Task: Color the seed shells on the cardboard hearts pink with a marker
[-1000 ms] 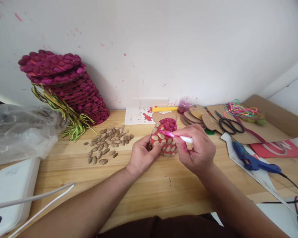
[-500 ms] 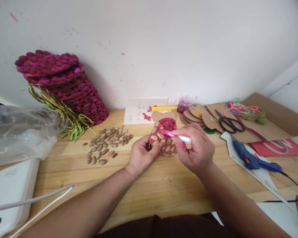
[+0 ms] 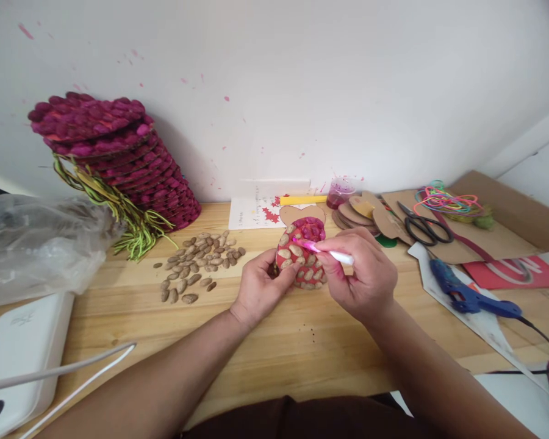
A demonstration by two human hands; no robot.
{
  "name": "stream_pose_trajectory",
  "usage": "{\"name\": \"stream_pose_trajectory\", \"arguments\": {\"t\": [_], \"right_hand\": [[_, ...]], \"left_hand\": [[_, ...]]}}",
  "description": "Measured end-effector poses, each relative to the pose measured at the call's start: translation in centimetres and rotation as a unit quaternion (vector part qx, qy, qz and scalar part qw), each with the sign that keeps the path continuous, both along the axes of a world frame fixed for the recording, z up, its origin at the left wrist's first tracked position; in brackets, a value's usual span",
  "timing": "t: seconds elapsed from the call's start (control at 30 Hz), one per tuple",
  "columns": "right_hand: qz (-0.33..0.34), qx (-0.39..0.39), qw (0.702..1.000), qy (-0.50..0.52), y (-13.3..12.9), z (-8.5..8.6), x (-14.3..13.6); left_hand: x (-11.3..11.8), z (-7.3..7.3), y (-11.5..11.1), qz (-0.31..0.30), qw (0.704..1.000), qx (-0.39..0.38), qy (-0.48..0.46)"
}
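Observation:
My left hand [image 3: 263, 280] grips the lower left edge of a cutout [image 3: 309, 274] with a red face covered in shells that look like peanut shells. Shells near its top are magenta; the others are bare tan. Between the fingers of my right hand [image 3: 363, 271] is a white-handled paintbrush [image 3: 339, 256], its pink tip touching a shell on the cutout's upper left. Pink stains mark my right fingers. Left of my hands, several loose peanut shells [image 3: 205, 251] lie spread on the wooden table [image 3: 256, 372].
A tall stack of magenta shell-covered discs [image 3: 132, 152] leans at the back left, beside a plastic bag [image 3: 41, 244]. A cup of magenta paint [image 3: 340, 194] stands near the wall. Scissors [image 3: 425, 227] and a blue glue gun [image 3: 471, 299] lie at the right; a white power bank [image 3: 22, 347] at the left.
Hardly anything differs. Both hands keep their hold, and the brush tip stays on about the same spot of the cutout; the view has shifted very slightly.

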State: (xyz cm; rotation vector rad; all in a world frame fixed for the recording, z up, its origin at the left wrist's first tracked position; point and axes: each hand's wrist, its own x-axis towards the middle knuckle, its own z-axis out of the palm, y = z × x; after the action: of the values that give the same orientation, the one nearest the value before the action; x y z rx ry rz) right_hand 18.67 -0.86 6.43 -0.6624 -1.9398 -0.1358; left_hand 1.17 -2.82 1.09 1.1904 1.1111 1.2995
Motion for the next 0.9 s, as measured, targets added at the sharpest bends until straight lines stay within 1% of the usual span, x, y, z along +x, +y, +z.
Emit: {"name": "stream_pose_trajectory", "arguments": {"t": [0.17, 0.47, 0.63, 0.8, 0.9], "right_hand": [[0.004, -0.005, 1.000, 0.009, 0.01, -0.07, 0.08], [-0.029, -0.022, 0.999, 0.040, 0.10, -0.29, 0.76], [-0.007, -0.059, 0.996, 0.063, 0.18, -0.42, 0.58], [-0.033, -0.061, 0.995, 0.071, 0.28, -0.48, 0.70], [-0.019, -0.068, 0.994, 0.078, 0.26, -0.49, 0.71]], "left_hand": [[-0.05, 0.06, -0.02, -0.003, 1.000, -0.001, -0.010], [0.05, 0.06, 0.04, 0.000, 1.000, -0.011, -0.029], [0.04, 0.01, 0.04, -0.003, 0.999, -0.016, -0.030], [0.03, -0.04, 0.02, -0.002, 0.999, -0.021, -0.033], [0.05, -0.18, 0.03, -0.003, 0.999, -0.009, -0.030]]}}
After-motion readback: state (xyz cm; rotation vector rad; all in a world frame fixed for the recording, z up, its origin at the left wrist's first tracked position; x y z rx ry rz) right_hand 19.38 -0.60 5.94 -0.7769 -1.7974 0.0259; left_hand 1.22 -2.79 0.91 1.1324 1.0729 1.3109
